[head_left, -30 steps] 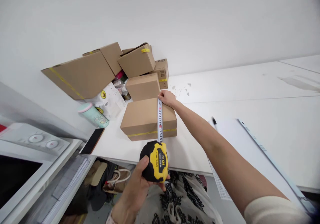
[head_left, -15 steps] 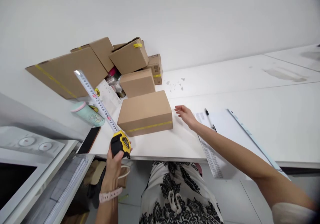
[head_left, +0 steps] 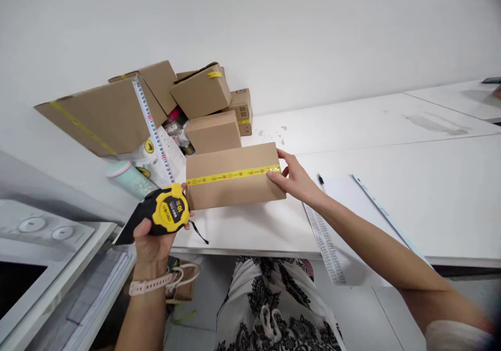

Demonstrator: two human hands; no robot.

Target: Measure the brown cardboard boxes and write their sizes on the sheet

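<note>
A yellow and black tape measure [head_left: 171, 210] is gripped in my left hand [head_left: 154, 244], its blade [head_left: 151, 126] drawn out and slanting up toward the back left. Just right of the tape's case, a brown cardboard box [head_left: 235, 192] is tipped so that its side with a yellow printed tape strip faces me. My right hand [head_left: 291, 176] grips the right end of that box, thumb on the front face and fingers behind the edge. Fingertips of my left hand show by the box's left end; whether they touch it I cannot tell.
Several cardboard boxes [head_left: 213, 132] are stacked at the back left against the wall. A mint green bottle [head_left: 131, 178] lies beside them. Paper sheets [head_left: 356, 220] and a pen [head_left: 321, 180] lie on the white table [head_left: 450, 194] at right. A white appliance [head_left: 43, 231] stands at far left.
My right hand has moved left and taken hold of the box, which is now tipped up. My left hand has brought the tape measure up and left, turning its case face toward me.
</note>
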